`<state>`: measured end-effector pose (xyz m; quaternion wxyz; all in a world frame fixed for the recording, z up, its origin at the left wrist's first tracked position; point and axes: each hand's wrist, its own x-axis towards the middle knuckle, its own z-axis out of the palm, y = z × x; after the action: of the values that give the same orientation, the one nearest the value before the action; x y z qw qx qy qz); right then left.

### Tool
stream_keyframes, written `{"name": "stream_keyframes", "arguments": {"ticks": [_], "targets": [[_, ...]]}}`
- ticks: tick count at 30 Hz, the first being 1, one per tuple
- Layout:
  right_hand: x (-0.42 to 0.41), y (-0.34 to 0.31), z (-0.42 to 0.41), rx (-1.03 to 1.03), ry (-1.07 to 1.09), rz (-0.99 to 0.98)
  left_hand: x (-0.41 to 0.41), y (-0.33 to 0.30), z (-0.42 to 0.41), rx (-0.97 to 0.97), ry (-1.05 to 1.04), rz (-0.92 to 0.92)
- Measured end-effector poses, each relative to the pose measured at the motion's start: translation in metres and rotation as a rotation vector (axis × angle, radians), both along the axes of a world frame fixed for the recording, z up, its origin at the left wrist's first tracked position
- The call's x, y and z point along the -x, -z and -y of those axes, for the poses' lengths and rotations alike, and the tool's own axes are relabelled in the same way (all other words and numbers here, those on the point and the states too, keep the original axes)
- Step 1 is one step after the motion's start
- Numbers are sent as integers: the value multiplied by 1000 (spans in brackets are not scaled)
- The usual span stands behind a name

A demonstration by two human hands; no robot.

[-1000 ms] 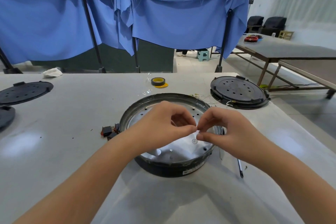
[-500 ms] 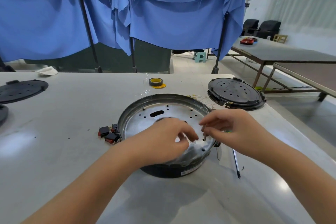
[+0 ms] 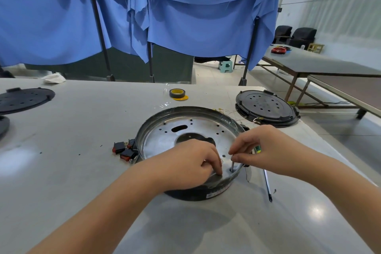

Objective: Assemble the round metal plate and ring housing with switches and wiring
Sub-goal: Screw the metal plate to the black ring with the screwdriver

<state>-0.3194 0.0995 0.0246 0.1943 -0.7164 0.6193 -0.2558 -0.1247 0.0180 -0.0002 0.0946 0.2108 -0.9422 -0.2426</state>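
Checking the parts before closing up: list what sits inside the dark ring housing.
Inside the dark ring housing lies the round perforated metal plate. The left hand rests on it; the right hand pinches a thin metal shaft against it. Whatever lies beneath the plate is covered.

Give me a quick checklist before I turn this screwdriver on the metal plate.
1. Screwdriver tip seated in a hole of the metal plate: ok.
2. Right hand has a grip on the screwdriver: ok.
3. Left hand steadies the plate near the hole: ok.
4. Screw present under the tip: cannot tell.
5. Switches clear of the work, beside the ring housing: ok.
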Motion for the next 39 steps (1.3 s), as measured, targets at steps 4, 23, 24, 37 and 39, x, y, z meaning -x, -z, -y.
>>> {"name": "stream_keyframes", "arguments": {"ticks": [4, 23, 24, 37, 39], "targets": [[0, -5, 4, -67, -20, -6, 0, 0, 1, 2, 2, -2], [-13, -43, 45, -625, -114, -277, 1, -4, 1, -17, 1, 47], [-15, -43, 47, -624, -113, -295, 1, -4, 1, -13, 1, 47], [-11, -44, 42, -558, -110, -342, 1, -3, 1, 11, 5, 48], [-13, -45, 43, -548, -103, -366, 0, -3, 1, 8, 7, 46]]}}
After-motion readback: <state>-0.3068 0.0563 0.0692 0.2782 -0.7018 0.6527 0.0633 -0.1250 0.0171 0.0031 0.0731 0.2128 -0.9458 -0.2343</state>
